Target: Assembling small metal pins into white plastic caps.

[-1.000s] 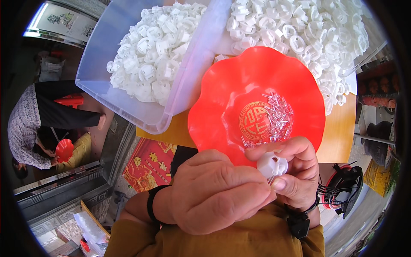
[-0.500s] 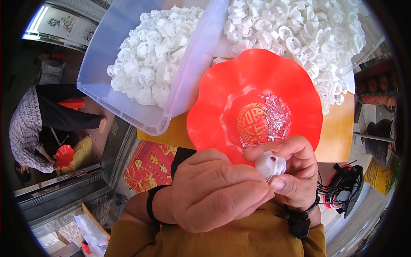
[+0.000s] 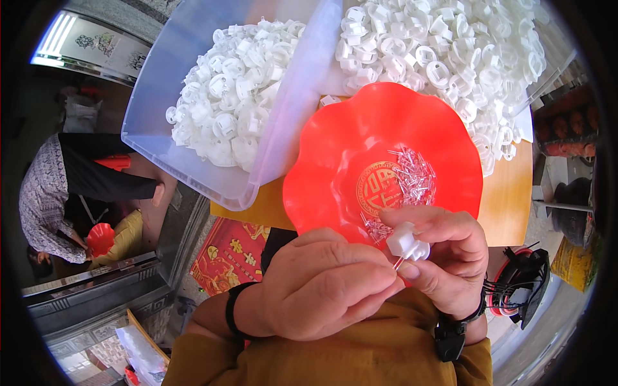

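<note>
Over the near rim of a red scalloped dish [image 3: 328,148], my two hands meet. The fingers and thumb of my right hand [image 3: 454,257] grip a small white plastic fitting [image 3: 404,242]. My left hand [image 3: 328,286] is closed in a pinch at the fitting's lower side, on the thin wire legs of an LED [image 3: 398,263] that reach to the fitting. The LED's head is hidden. In the dish lies a loose heap of small transparent LEDs [image 3: 415,177] with thin metal legs.
A translucent plastic bin [image 3: 161,116] at the back left holds many white fittings [image 3: 225,96]. More white fittings [image 3: 444,58] are piled at the back right. All stand on a wooden table [image 3: 508,206]. Another person [image 3: 48,186] works at the far left with a red dish [image 3: 100,239].
The white fitting has turned slightly in my right hand, and the thin legs between it and my left fingertips show more plainly. The whole view has shifted a little.
</note>
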Demonstrator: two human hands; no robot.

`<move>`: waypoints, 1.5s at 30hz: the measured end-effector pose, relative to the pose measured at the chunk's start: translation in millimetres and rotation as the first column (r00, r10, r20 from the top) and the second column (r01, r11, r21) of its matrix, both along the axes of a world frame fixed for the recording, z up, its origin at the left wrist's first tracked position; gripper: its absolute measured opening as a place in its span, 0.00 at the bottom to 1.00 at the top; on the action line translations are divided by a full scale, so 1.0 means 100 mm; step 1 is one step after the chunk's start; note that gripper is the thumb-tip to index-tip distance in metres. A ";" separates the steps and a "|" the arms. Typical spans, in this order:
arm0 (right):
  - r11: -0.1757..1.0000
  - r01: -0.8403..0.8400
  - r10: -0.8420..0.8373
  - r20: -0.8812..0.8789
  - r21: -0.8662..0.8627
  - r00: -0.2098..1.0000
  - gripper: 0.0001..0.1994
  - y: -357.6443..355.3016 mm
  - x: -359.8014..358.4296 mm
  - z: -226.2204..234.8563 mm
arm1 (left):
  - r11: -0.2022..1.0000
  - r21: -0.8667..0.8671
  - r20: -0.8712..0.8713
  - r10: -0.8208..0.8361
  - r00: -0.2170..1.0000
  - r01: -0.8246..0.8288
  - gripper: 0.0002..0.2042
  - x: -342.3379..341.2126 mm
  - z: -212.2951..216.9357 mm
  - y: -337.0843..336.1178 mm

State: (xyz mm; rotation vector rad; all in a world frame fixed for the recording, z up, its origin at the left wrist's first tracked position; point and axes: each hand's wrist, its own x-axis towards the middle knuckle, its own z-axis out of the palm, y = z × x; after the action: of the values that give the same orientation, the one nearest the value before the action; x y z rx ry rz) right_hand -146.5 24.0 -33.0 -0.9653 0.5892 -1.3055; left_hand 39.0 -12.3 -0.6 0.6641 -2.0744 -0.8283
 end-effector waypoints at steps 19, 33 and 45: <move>0.996 -0.092 0.094 0.140 -0.017 0.986 0.19 -0.02 -0.05 -0.03 | 0.960 0.233 -0.176 -0.119 0.977 0.158 0.10 0.05 -0.05 -0.08; 0.990 -0.083 0.081 -0.026 -0.112 0.996 0.19 -0.01 -0.10 -0.08 | 0.979 0.176 -0.054 -0.090 0.994 0.098 0.12 0.03 0.01 -0.02; 0.986 -0.153 0.130 0.282 0.061 0.950 0.18 0.09 -0.04 -0.15 | 0.997 0.027 0.000 -0.077 0.997 0.077 0.16 -0.02 -0.01 0.05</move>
State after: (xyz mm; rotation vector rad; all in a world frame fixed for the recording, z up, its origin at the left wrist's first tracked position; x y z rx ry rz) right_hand -150.9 32.6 -47.7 -0.7265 0.3468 -1.2509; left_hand 37.3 -7.7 -1.3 0.6029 -2.1041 -0.9010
